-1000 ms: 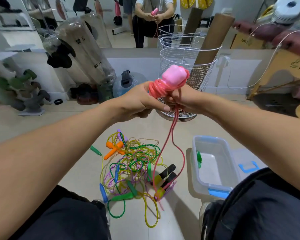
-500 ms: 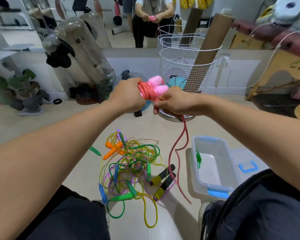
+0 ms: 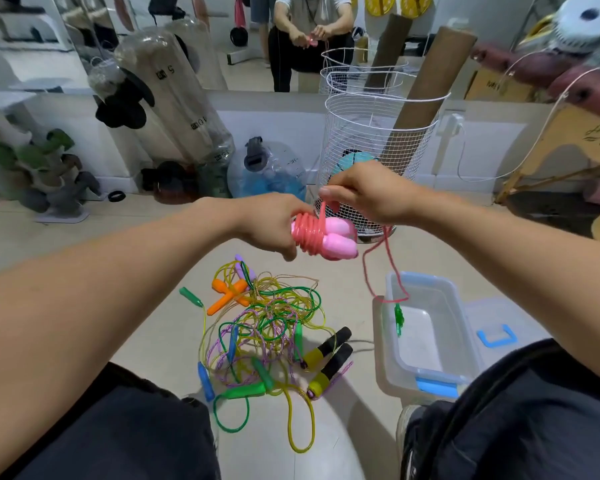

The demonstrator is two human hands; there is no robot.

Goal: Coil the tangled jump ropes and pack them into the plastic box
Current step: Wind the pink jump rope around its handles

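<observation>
Down on the floor between my knees, the tangled pile of ropes (image 3: 267,327) lies as it did a moment ago, orange, green, blue and purple handles poking out, the two black-and-yellow handles (image 3: 328,358) at its right edge. Just right of that sits the plastic box (image 3: 459,348), open, one green handle (image 3: 399,318) inside, its lid (image 3: 496,327) lying beside it. Up in front of me, my left hand (image 3: 271,226) grips the pink handles (image 3: 336,239) with the pink rope (image 3: 309,233) coiled round them; the bundle has dropped lower and tipped sideways since half a second ago. My right hand (image 3: 364,195) has risen above it, fingers pinching a strand; the loose tail now trails down onto the box's rim instead of the floor. Beyond my hands stand the white wire basket (image 3: 371,133) with its cardboard tube (image 3: 420,95), a clear water jug (image 3: 267,171), then the mirror.
</observation>
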